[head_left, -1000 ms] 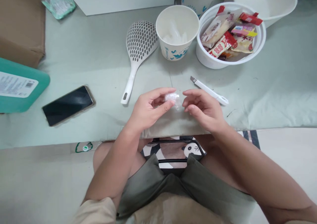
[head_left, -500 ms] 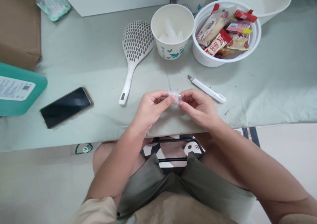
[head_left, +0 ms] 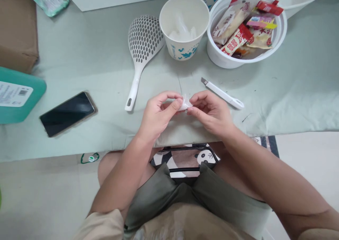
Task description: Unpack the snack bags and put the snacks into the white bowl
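Note:
Between my two hands is a small piece of crumpled clear plastic film point(head_left: 185, 102), held just above the near part of the cloth. My left hand point(head_left: 161, 112) pinches its left side between thumb and fingers. At its right side, the thumb and fingertips of my right hand point(head_left: 210, 111) are closed on the film as well. Whether anything lies inside the film I cannot tell. A white utility knife point(head_left: 224, 95) with its blade out lies just beyond my right hand. Ahead stands a paper cup point(head_left: 182, 49) with whitish, see-through pieces in it.
A perforated skimmer point(head_left: 144, 38) lies left of the cup. To the right, a white tub point(head_left: 222, 58) holds wrapped snacks. At left are a phone point(head_left: 69, 114), a green jug point(head_left: 34, 91) and a cardboard box point(head_left: 18, 31). A green cloth point(head_left: 106, 56) covers the table.
The plastic film has changed from a rounded shape to a more crumpled, pointed one as my fingers work on it. The view has shifted slightly.

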`<state>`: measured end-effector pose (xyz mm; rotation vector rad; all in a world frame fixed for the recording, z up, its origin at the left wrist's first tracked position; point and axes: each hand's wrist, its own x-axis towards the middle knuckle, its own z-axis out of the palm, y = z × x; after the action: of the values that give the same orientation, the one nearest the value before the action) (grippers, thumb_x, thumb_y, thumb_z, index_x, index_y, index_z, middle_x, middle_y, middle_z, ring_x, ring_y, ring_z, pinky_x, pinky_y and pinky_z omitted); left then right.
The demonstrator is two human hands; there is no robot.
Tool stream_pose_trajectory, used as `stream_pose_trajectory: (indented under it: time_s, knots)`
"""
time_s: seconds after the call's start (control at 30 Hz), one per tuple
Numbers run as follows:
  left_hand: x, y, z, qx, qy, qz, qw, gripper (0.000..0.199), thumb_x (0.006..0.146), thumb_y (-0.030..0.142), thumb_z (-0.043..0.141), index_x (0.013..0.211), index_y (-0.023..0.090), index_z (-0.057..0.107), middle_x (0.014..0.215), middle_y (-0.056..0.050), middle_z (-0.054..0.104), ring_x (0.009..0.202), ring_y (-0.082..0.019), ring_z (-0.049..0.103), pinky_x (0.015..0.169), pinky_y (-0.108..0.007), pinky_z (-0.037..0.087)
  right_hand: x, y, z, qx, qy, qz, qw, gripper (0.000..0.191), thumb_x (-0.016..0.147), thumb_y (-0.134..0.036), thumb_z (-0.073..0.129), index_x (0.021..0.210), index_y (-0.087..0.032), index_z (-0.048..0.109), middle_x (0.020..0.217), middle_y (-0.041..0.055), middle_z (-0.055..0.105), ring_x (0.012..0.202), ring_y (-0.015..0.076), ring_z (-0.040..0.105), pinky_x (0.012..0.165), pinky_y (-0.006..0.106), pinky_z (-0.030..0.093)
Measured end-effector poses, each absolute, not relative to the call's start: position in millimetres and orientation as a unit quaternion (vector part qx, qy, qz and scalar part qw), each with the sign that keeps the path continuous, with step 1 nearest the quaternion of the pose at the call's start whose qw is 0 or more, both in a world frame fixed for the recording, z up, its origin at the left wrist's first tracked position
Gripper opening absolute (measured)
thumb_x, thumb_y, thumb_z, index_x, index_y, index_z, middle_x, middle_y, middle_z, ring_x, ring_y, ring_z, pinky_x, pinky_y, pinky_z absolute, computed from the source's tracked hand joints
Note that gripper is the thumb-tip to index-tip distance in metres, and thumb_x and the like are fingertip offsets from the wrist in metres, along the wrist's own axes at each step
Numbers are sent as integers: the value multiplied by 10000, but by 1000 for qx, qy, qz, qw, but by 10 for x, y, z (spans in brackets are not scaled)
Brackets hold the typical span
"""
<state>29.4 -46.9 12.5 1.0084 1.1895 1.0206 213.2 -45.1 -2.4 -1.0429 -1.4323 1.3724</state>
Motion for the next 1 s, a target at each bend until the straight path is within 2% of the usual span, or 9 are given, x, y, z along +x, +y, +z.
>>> stream_pose_trajectory:
  time_s: [0.13,0.23,0.4,0.5,0.63,0.73,0.83,1.0]
  knots:
    - [319,-493,141,453,490,377,642,354,785,395,872,1055,190,771,978,-48,808,848,-166,769,751,-251,625,2175,-424,-20,-431,-601,497,454,310,883,-534,783,879,-231,713,852,19,671,767,140,654,648,274,559]
    - [340,-503,149,479,469,368,645,272,810,332,841,1022,175,777,1013,-58,821,855,-162,777,787,-258,634,2206,-408,-22,-443,-611,472,456,341,832,-556,824,818,-232,716,921,38,642,820,153,639,641,280,552]
    - [331,-501,176,489,464,354,648,327,868,454,802,1021,165,796,912,-69,820,830,-181,783,775,-285,650,2195,-410,-26,-430,-588,526,439,369,872,-580,772,858,-224,677,830,17,655,724,137,626,631,287,538]
    - [305,-500,183,478,464,348,660,408,825,541,832,988,167,808,907,-81,824,833,-188,786,729,-261,639,2189,-400,-6,-420,-613,501,443,299,885,-494,775,816,-217,685,793,15,660,693,131,605,611,284,497]
    - [292,-500,183,476,467,345,660,524,862,678,729,894,161,811,836,-91,811,782,-186,777,642,-246,614,2196,-386,10,-407,-650,477,428,206,898,-385,748,793,-217,693,796,25,672,701,137,598,603,287,482]
    - [304,-499,188,472,476,347,656,491,836,653,773,885,166,813,804,-78,804,755,-180,768,624,-245,609,2185,-396,8,-421,-632,494,423,254,891,-446,756,829,-219,659,807,18,668,686,132,599,594,284,489]
    - [320,-494,191,466,481,370,644,406,819,571,828,902,174,822,779,-56,801,723,-161,753,625,-237,604,2151,-416,22,-435,-586,522,441,348,885,-544,760,944,-237,608,832,4,674,691,128,620,621,286,524]
    - [333,-477,164,464,499,445,581,384,843,554,811,843,170,801,705,-37,772,628,-136,710,564,-231,582,2026,-451,68,-401,-552,580,444,406,903,-611,724,992,-246,571,823,4,682,733,147,669,704,316,573]
